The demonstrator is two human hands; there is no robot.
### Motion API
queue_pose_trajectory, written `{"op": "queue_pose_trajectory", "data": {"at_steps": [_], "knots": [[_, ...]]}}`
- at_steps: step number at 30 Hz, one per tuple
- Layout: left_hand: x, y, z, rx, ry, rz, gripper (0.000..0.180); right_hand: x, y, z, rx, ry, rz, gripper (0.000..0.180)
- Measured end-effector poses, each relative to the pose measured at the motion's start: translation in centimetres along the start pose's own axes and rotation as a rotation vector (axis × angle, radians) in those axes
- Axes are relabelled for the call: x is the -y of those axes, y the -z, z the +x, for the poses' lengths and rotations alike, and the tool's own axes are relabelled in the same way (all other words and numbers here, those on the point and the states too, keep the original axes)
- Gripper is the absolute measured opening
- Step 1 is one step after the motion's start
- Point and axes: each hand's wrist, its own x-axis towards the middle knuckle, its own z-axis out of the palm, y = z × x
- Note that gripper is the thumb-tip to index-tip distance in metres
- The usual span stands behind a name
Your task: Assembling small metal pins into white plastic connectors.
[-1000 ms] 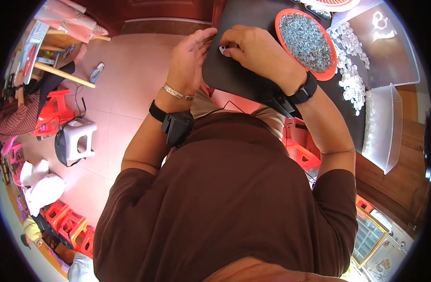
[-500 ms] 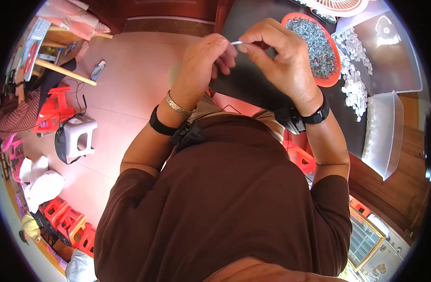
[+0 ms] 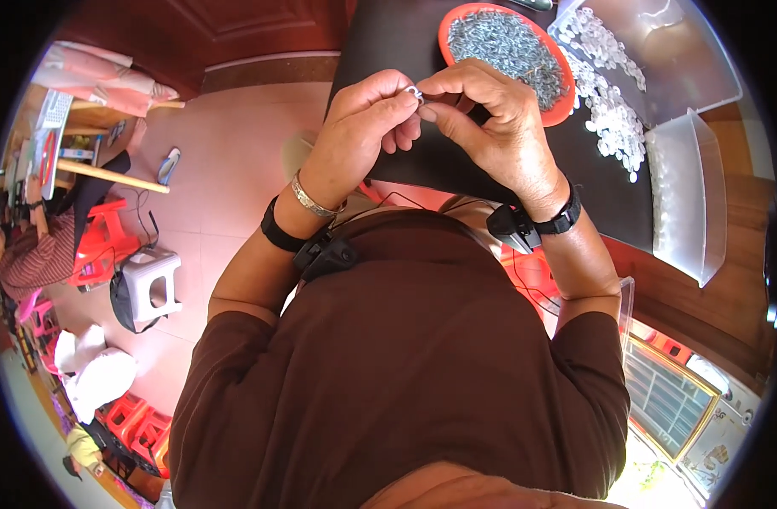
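My left hand (image 3: 365,119) pinches a small white ring-shaped plastic piece (image 3: 415,92) between thumb and fingertips, above the near part of the black tabletop. Close against it, the thumb and forefinger of my right hand (image 3: 494,114) are drawn together; whatever they grip is too small to make out. Just beyond my right hand stands an orange-red bowl (image 3: 566,106) filled with small grey metal nails (image 3: 503,51). To its right lies a spread of small white plastic pieces (image 3: 617,131) on the black table (image 3: 380,51).
A clear plastic bin (image 3: 690,59) lies at the far right, and another clear container (image 3: 685,204) with white pieces sits at the table's right edge. On the floor to the left are a white stool (image 3: 151,284) and red stools (image 3: 104,246). Another person (image 3: 45,254) sits there.
The view has shifted, so bowl and table appear further left. The white piece, earlier a thin sliver between both hands, now shows its ring shape at my left fingertips. My hands are closer together.
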Motion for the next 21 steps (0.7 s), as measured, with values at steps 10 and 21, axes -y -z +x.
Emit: {"op": "queue_pose_trajectory", "data": {"at_steps": [10, 21], "knots": [[-0.4, -0.6, 0.6, 0.004, 0.077, 0.112, 0.021, -3.9, 5.4, 0.7, 0.068, -0.031, -0.583, 0.012], [-1.4, -2.1, 1.9, 0.072, 0.059, 0.088, 0.021, -8.5, 7.2, 1.3, 0.282, -0.117, -0.749, 0.014]]}}
